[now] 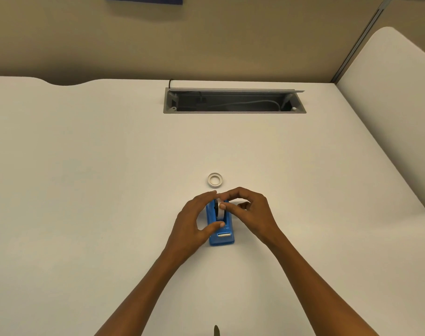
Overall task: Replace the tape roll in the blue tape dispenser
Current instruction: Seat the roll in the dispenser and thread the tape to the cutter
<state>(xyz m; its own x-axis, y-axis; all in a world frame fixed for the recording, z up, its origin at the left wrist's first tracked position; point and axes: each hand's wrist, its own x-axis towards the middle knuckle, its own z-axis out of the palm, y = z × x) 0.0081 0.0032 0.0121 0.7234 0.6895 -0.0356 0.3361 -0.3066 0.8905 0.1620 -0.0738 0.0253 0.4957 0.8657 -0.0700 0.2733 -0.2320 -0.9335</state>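
A blue tape dispenser (222, 235) stands on the white desk (85, 190), its metal cutter toward me. A white tape roll (220, 210) sits upright in its cradle. My left hand (194, 224) wraps the dispenser's left side, thumb on its top edge, fingers at the far end. The thumb and fingers of my right hand (248, 209) pinch the top of the roll. A second, thin white ring of tape (215, 179) lies flat on the desk just beyond the hands.
An open grey cable tray (233, 101) with wires inside is cut into the desk farther back. A beige partition wall rises behind the desk, and a white panel (388, 105) stands at the right.
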